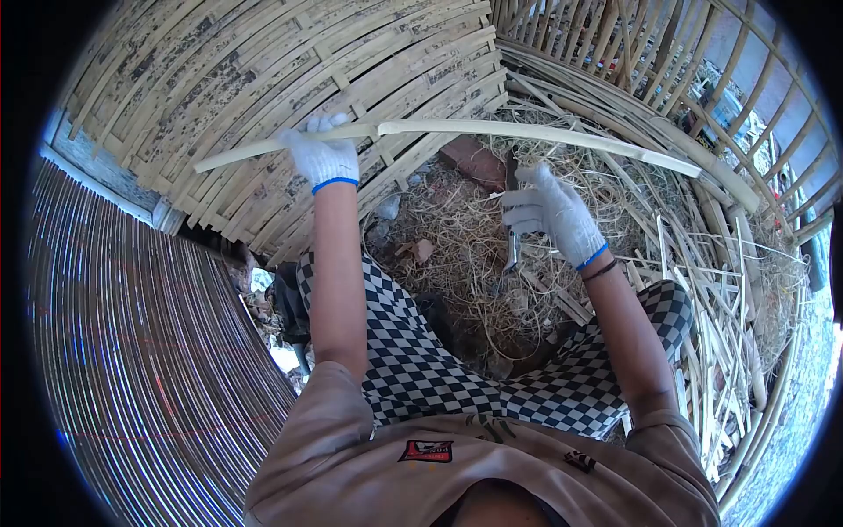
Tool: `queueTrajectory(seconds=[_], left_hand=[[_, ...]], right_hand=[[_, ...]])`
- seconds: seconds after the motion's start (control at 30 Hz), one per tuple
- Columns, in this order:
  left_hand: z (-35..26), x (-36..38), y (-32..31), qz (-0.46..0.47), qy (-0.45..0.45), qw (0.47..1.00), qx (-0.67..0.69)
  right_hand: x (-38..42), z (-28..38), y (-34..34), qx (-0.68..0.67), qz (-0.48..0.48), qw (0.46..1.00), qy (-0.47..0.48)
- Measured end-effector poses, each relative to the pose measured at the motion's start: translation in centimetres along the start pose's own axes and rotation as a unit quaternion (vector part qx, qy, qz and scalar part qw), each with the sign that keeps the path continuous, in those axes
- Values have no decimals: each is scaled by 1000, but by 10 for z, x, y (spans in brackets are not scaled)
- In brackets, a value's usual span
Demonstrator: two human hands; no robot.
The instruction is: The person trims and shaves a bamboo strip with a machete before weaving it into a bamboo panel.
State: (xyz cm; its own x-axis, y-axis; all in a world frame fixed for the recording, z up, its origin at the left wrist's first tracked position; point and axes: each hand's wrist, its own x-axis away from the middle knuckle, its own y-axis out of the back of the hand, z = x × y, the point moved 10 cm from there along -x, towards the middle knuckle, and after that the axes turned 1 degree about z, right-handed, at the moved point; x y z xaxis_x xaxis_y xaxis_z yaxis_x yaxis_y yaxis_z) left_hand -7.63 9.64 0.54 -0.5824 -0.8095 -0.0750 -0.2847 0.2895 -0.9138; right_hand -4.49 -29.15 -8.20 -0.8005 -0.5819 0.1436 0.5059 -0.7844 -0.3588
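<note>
My left hand point(323, 160), in a white knit glove with a blue cuff, is closed around a long pale bamboo strip point(492, 129). The strip bows across the view, its short end to the left of the hand and its long end reaching far right. A step or node shows partway along it. My right hand point(558, 215), gloved the same way, is closed on a knife point(512, 255), below the strip and apart from it. The dark blade points away from me; the fingers cover the middle of the knife.
A woven bamboo panel point(237, 97) leans at the upper left. Curly shavings point(492, 290) cover the ground between my knees, with a reddish brick point(474, 162) among them. Split strips point(702, 351) pile at the right. A bamboo lattice point(746, 105) stands behind; a ribbed surface point(140, 342) lies left.
</note>
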Motion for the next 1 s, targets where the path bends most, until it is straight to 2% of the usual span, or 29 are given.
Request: queueTrajectory(seconds=[0.03,0.07,0.1,0.13,0.17,0.23,0.27,0.37,0.4,0.5,0.53,0.63,0.67,0.77,0.87,0.9,0.97,1.0], left_hand=[[13,9,-10,25,21,999,13],[27,17,-5,-29,31,999,-18],[44,22,-6,4,68,998,13],[64,26,-1,37,106,993,44],[83,30,2,70,145,984,75],[116,48,11,32,211,977,14],[130,58,16,14,244,970,-18],[167,74,42,5,289,952,-104],[185,63,60,65,325,926,-181],[179,97,30,246,428,791,-360],[166,103,20,275,392,710,-516],[129,128,-57,387,218,564,-696],[116,142,-92,394,151,595,-684],[105,197,-176,500,-150,616,-590],[124,255,-209,558,-304,510,-580],[142,261,-204,578,-251,503,-592],[174,276,-181,569,-105,416,-702],[181,286,-174,581,-83,414,-696]], right_hand=[[-4,10,4,-46,-4,998,48],[-7,20,10,-91,-9,991,97],[-8,33,17,-135,-14,980,147],[-8,37,24,-223,-13,964,141],[-6,47,32,-213,-29,962,168],[3,65,49,-193,-64,954,222],[4,67,59,-212,-91,947,222],[4,73,80,-202,-89,946,238],[8,76,85,-200,-122,942,242],[18,89,103,-172,-181,926,283],[22,93,106,-167,-201,921,288],[26,96,107,-154,-218,918,292],[26,97,103,-155,-212,918,298],[19,92,93,-143,-208,926,281],[18,89,82,-132,-210,930,272],[16,89,82,-126,-212,930,271],[13,87,89,-136,-234,921,282],[11,86,92,-139,-238,918,287]])
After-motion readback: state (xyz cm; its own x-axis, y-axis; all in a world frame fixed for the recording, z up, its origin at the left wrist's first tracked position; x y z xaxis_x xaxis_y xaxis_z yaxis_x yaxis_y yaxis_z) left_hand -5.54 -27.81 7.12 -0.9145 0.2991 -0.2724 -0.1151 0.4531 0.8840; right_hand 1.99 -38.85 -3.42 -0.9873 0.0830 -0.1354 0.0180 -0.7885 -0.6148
